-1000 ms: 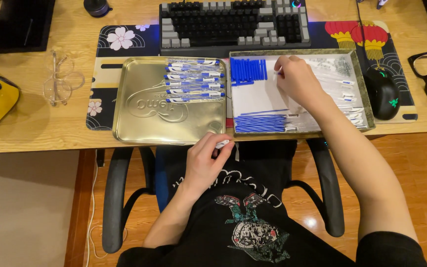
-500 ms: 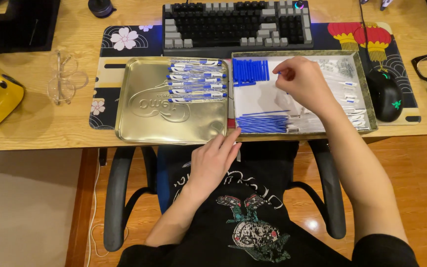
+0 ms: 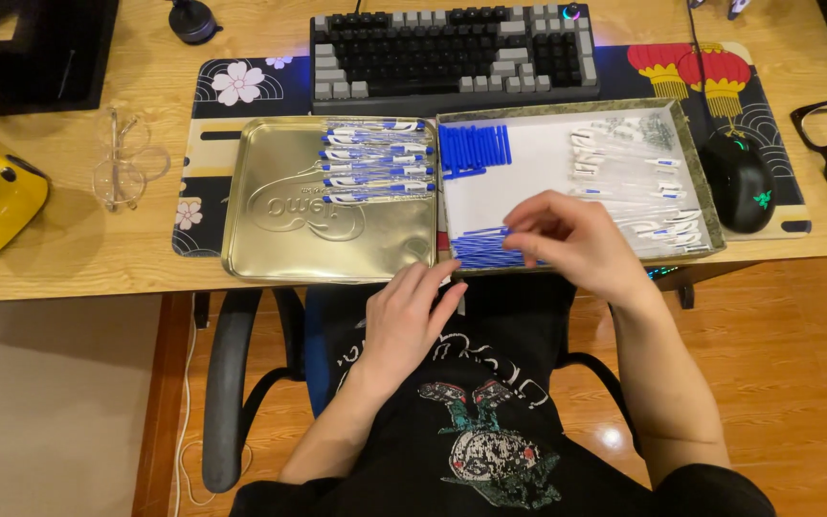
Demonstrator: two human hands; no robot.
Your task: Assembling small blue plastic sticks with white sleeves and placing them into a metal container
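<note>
right hand: fingers pinched over the blue refills in the white tray (grip itself hidden) | left hand: loosely open, empty, at table edge | finished pens lined up in gold lid, keeping them sorted

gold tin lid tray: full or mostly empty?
Mostly empty. The gold tray holds only one row of assembled blue-and-white pens along its upper right; the rest is bare embossed metal. The left hand rests at its lower right corner.
</note>
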